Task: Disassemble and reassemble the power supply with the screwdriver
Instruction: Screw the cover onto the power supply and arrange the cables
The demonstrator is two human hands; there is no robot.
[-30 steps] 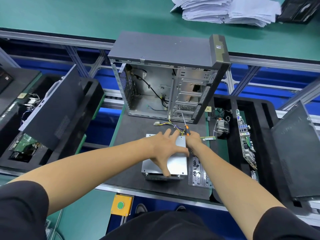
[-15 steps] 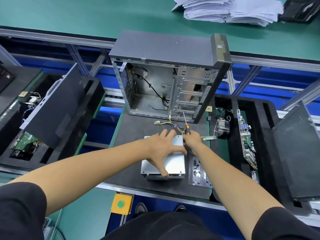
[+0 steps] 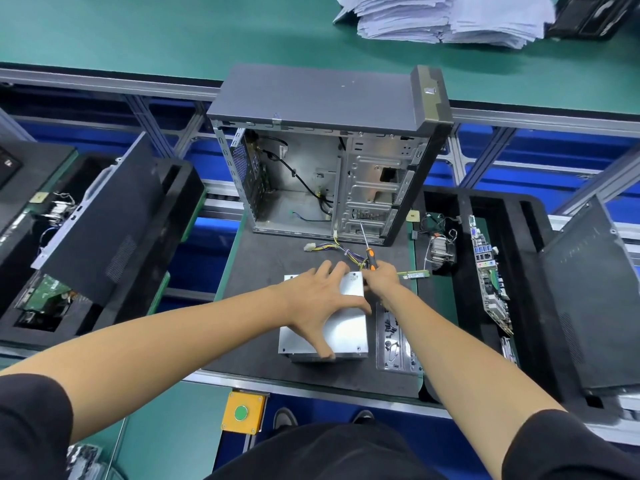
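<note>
A silver power supply box (image 3: 346, 327) lies flat on the black mat (image 3: 249, 327) in front of me. My left hand (image 3: 317, 299) rests spread over its top, thumb hooked over the near edge. My right hand (image 3: 381, 280) sits at the box's far right corner, closed around a screwdriver (image 3: 370, 254) with an orange and black handle; its thin shaft points up and away. The power supply's yellow and purple cable bundle (image 3: 341, 251) trails from the far side toward the open computer case (image 3: 329, 161).
The case stands upright behind the box with its side off. A clear parts tray (image 3: 394, 337) lies right of the box. Black foam trays with a motherboard (image 3: 488, 271), a cooler (image 3: 440, 252) and side panels flank the mat. Paper stacks (image 3: 450, 15) lie far back.
Both hands stay on the box and screwdriver; only slight shifts of the hands and the view.
</note>
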